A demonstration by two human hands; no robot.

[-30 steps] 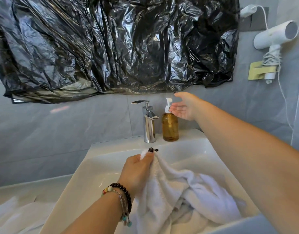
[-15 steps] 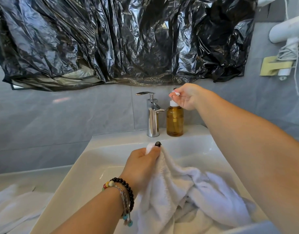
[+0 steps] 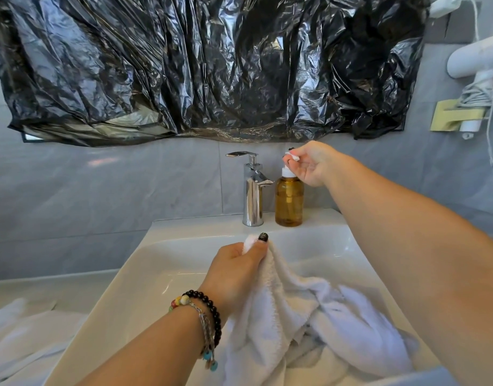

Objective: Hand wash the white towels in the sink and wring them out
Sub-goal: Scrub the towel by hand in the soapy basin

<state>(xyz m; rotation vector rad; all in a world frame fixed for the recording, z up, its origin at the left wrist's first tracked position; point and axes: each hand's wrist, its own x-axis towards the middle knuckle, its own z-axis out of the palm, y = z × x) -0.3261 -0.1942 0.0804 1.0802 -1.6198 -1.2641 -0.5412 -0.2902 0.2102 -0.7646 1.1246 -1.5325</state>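
The left hand pinches the white towel up in the sink. The right hand seems to hold the soap bottle pump; a hard push could tip it.

Your left hand: lower centre of frame, fingers pinched tight | your right hand: upper right of centre, fingers loosely curled, arm outstretched
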